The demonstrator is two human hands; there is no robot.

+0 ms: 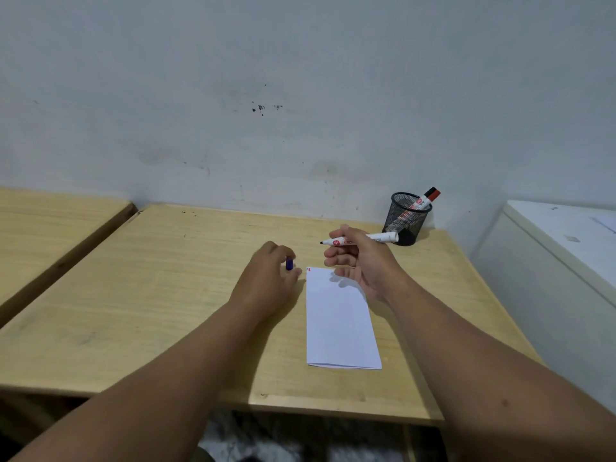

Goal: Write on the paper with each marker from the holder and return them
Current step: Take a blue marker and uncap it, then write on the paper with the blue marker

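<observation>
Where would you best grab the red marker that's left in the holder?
Probably by its capped top end. The red marker leans over the right rim of the mesh holder, and only that end sticks out; the rest sits inside the mesh. Come from above and the right, pinch below the cap, and lift along its tilt.

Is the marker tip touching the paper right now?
Apart. The head view shows the marker in the right hand, raised and level, its tip over bare table beyond the paper's far edge.
</observation>
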